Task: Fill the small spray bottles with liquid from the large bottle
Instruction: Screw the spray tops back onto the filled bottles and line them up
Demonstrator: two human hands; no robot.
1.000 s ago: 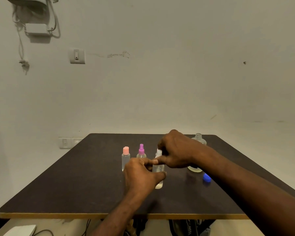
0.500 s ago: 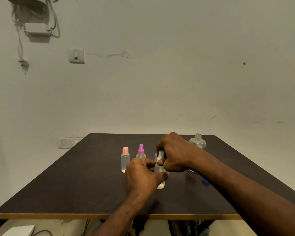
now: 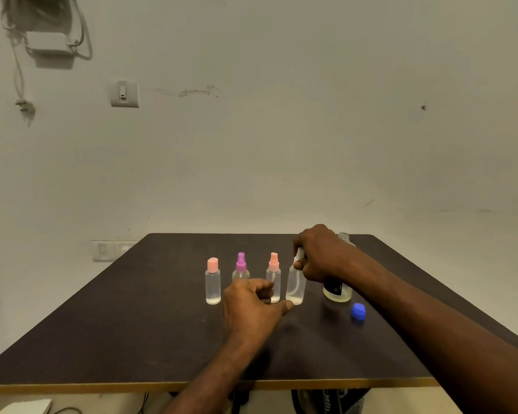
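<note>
My right hand [image 3: 319, 253] grips the white top of the fourth small bottle [image 3: 296, 283], which stands on the surface [image 3: 132, 318] at the right end of the row, just beside the pink-nozzle bottle [image 3: 273, 279]. My left hand [image 3: 251, 303] rests nearby, fingers loosely curled, holding nothing. I judge this is capping. To do it well I pinch the bottle's body with the left, keep it upright, and twist the top squarely. The large bottle [image 3: 338, 289] stands open behind my wrist, its blue cap [image 3: 358, 311] lying near.
</note>
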